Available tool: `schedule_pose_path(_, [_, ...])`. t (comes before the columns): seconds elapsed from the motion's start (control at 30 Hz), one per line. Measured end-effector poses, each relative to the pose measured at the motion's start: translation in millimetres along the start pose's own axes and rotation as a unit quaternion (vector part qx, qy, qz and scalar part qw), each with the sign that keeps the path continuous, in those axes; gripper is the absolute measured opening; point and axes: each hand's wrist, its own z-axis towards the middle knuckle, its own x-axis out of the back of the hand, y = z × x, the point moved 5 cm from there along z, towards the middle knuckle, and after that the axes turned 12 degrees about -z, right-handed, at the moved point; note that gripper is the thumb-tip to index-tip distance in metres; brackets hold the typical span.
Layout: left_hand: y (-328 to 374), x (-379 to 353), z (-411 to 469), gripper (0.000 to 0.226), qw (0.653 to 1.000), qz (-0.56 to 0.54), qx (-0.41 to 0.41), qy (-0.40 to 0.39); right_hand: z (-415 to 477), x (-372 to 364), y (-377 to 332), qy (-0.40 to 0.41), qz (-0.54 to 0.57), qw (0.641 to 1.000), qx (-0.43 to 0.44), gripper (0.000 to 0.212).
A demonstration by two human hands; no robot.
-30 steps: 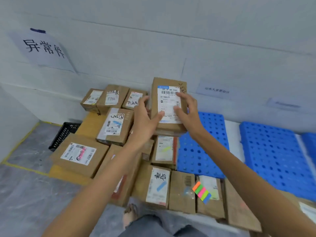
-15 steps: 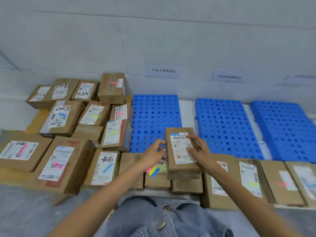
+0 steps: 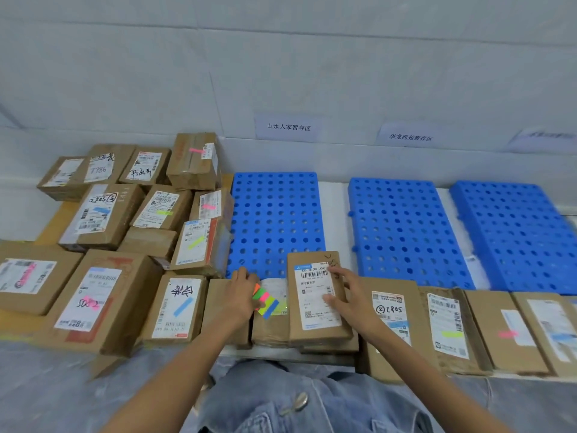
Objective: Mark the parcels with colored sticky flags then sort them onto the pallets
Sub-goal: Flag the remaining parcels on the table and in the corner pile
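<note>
A person in jeans [image 3: 281, 401] steadies a brown parcel [image 3: 315, 331] with the right hand [image 3: 348, 296]. The fingers lie spread and nearly straight across its white shipping label, thumb low on the label and forefinger near the upper right corner, so the hand rests on the parcel rather than closing round it. The parcel lies flat on top of other boxes in the front row, under that palm, its far end reaching the near edge of the leftmost blue pallet [image 3: 274, 214]. Just to its left, on the neighbouring box and between the two hands, lies a pad of sticky flags [image 3: 266, 300] in orange, green, pink, yellow and blue. The left hand [image 3: 242, 292] meets the pad at its orange end, knuckles up; whether the fingertips pinch a flag cannot be told, since the back of the hand hides them. Two more blue pallets [image 3: 402, 232] sit side by side to the right along the wall, beneath paper signs [image 3: 288, 127]. A pile of flagged parcels [image 3: 103, 214] crowds the left, and a row of labelled boxes [image 3: 446, 323] runs off to the right.
</note>
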Motion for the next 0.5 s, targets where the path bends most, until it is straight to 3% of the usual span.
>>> schedule_pose_path(0.1, [-4,16,1,0.028,0.985,-0.154,0.03,0.069,2,2,-3,-0.004,-0.025,1.0,-0.001,0.052])
schedule_pose_path(0.23, [2,50,-4,0.015,0.904,-0.402,0.088,0.112,5,14,-21,0.057,-0.126,0.989,0.053,0.042])
schedule_pose_path(0.33, [25,77,-13,0.009,0.865,-0.494,0.059,0.066,4,31,-55,0.104,-0.145,0.973,0.147,0.033])
schedule_pose_path(0.5, [79,107,-40,0.022,0.837,-0.546,-0.008,-0.039,3,39,-111,0.085,-0.145,0.949,0.265,0.036])
